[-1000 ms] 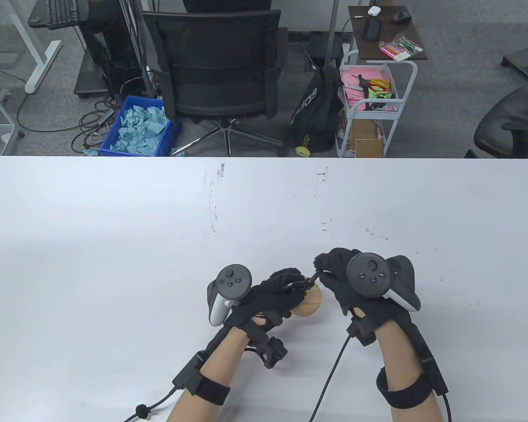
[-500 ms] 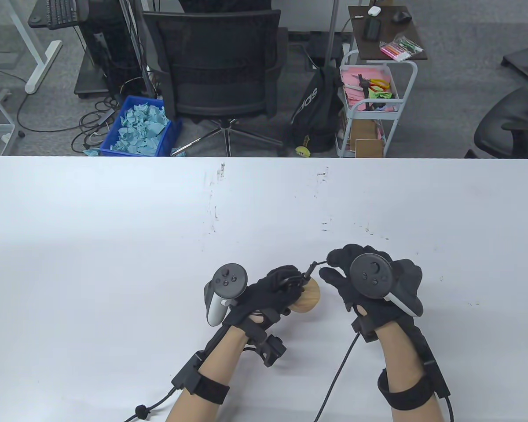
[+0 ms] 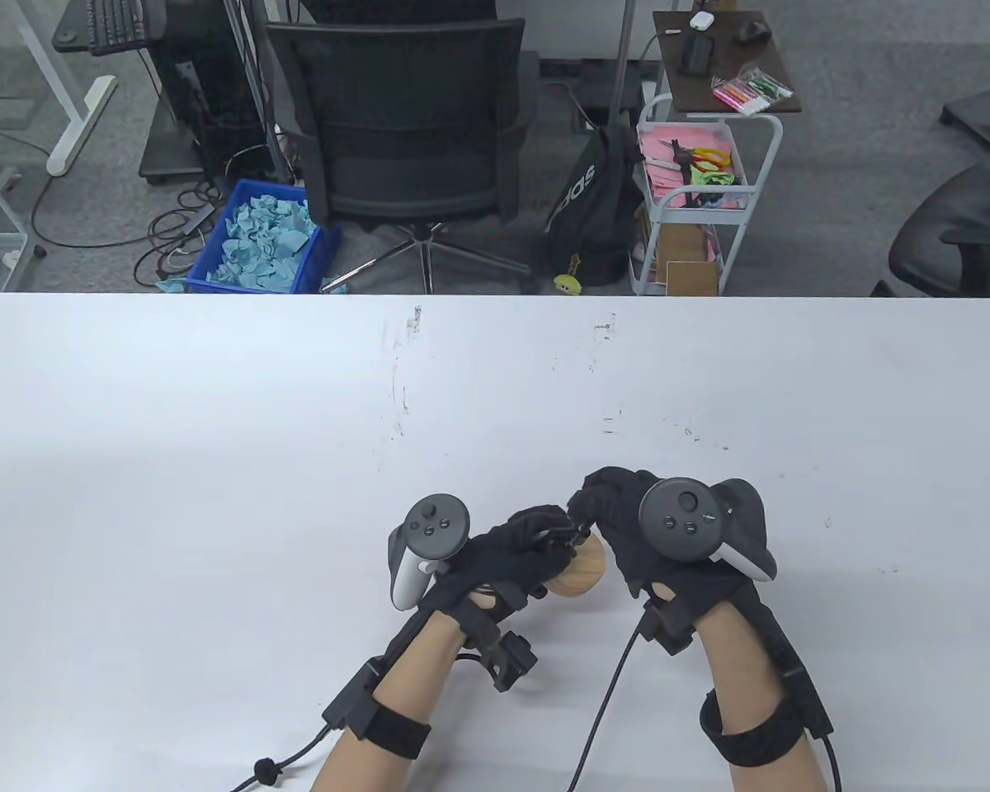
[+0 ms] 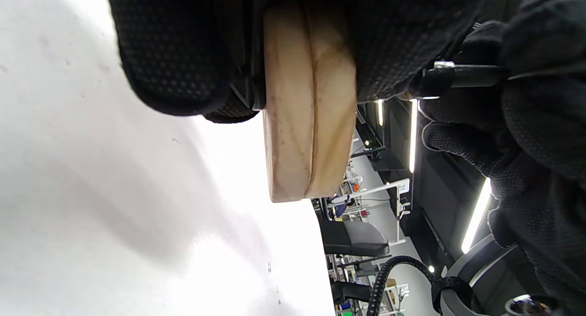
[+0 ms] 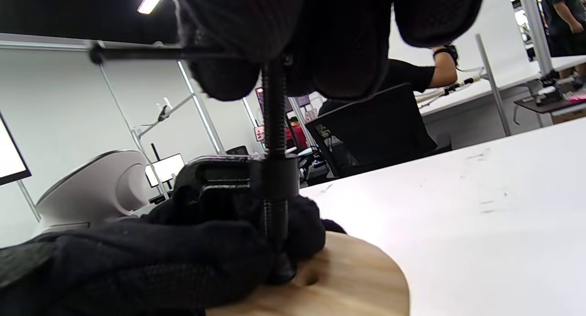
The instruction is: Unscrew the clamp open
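Holding the wooden disc [image 3: 582, 568] in my left hand [image 3: 503, 557], near the table's [image 3: 214, 495] front edge, fingers clenched round the disc and the black clamp [image 5: 215, 176] frame sitting on it; in the left wrist view the disc [image 4: 306, 105] shows edge-on, looks like two stacked layers, lifted off the table I think. Just beyond and to the right, my right hand [image 3: 627, 528] grasps the crossbar [image 5: 137, 53] at the top of the screw [image 5: 274, 137], fingertips [image 5: 329, 41] curled over it. Key relation: screw runs straight down from my right fingers, through the clamp's threaded collar, its foot still touching the disc face [image 5: 348, 284] in the right wrist view. So its long axis points from right hand toward left hand, crossbar square to it. Right hand is the one on the handle; left only braces. I judge the clamp still closed, more turns needed. Far side of the table: only scuff marks [image 3: 400, 388]
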Demonstrator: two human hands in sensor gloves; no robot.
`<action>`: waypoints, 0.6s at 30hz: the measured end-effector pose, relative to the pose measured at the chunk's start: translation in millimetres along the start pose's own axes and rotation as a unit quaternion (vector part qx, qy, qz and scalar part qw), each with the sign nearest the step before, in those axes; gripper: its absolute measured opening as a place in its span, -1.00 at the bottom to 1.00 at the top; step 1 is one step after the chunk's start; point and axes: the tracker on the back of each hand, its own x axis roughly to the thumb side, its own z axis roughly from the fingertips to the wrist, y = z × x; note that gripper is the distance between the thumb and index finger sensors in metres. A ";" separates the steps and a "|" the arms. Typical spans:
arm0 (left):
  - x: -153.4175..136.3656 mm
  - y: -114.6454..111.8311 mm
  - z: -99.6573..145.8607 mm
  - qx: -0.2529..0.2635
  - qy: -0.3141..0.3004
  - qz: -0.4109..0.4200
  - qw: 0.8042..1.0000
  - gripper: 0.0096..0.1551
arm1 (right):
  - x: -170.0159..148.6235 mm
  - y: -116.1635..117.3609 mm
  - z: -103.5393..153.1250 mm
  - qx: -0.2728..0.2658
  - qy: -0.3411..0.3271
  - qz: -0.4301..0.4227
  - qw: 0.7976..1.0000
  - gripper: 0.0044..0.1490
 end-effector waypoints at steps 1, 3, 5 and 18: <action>0.0 0.5 0.2 0.001 0.000 -0.003 1.000 -0.54 | 0.4 0.2 0.1 0.000 -0.001 -0.001 1.000 -0.55; -0.4 1.1 -0.1 0.002 -0.001 -0.004 1.000 -0.54 | -0.5 -1.6 1.1 -0.006 -0.001 -0.008 1.000 -0.53; -0.2 1.3 -0.1 0.004 -0.001 0.001 1.000 -0.54 | -3.7 -5.9 3.2 -0.026 0.007 -0.024 0.999 -0.48; 4.1 -0.8 2.0 0.036 0.005 -0.038 0.999 -0.55 | -17.0 -7.9 3.3 0.003 0.053 -0.030 0.998 -0.35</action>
